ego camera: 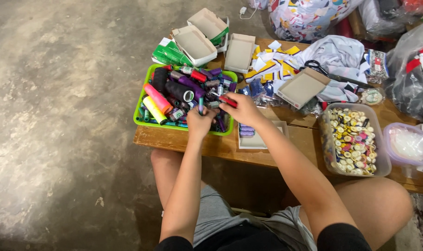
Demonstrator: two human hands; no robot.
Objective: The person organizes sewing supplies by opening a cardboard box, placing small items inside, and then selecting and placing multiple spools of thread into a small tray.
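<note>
Low wooden table (174, 139), crowded. Green tray (144, 95) still heaped with mixed thread spools: most left unsorted. Clear tub (381, 160) full of buttons. Flat white box (255, 142) just beside tray, holding only a few purple spools (246, 130). Left hand (200, 123) pinching a teal spool (200, 104); right hand (243, 109), fingers closed on a red spool (227, 100), both over tray.

I sit at a low wooden table (183, 139), both hands over a green tray (141, 100) heaped with thread spools. My left hand (200, 123) pinches a thin teal spool (200, 104); my right hand (241, 109) grips a small red spool (227, 100), I think. A shallow box (267, 139) with purple spools lies just beside the tray, and a clear tub (381, 162) of buttons sits further right.
</note>
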